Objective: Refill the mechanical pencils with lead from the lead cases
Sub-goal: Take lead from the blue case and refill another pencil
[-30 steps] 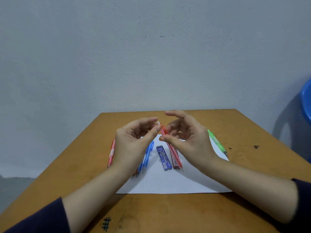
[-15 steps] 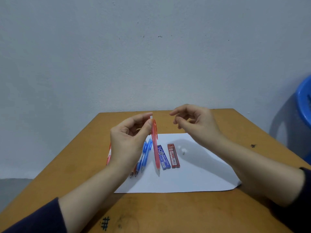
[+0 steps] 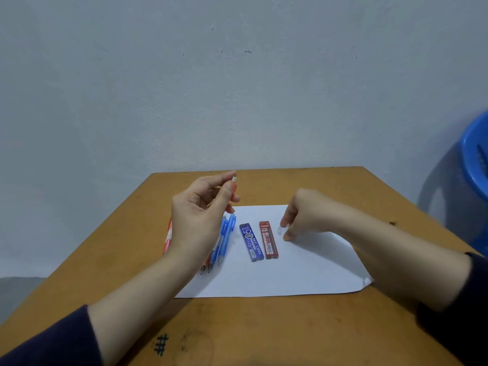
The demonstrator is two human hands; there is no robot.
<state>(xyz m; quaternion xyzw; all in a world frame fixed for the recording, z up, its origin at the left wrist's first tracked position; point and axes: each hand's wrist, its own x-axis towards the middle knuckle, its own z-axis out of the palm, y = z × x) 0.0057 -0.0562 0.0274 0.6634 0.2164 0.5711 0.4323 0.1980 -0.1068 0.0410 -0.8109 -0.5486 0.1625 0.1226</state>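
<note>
My left hand [image 3: 200,215] grips a red mechanical pencil [image 3: 233,190] upright above the table; only its top end with a white tip shows past the thumb. My right hand [image 3: 306,215] reaches down to the white paper [image 3: 290,276], forefinger and thumb closed around a small clear cap [image 3: 280,230]. A blue lead case [image 3: 251,243] and a red lead case [image 3: 268,240] lie side by side on the paper between my hands. Blue pencils [image 3: 227,233] lie under my left hand, partly hidden.
A pink-and-white pencil [image 3: 167,239] lies left of the paper on the brown wooden table [image 3: 264,334]. A blue plastic chair [image 3: 475,159] stands at the right edge. A grey wall rises behind the table's far edge.
My right hand let go of the red pencil, swung right and dropped to the small cap on the paper. My left hand raised the pencil upright and keeps holding it.
</note>
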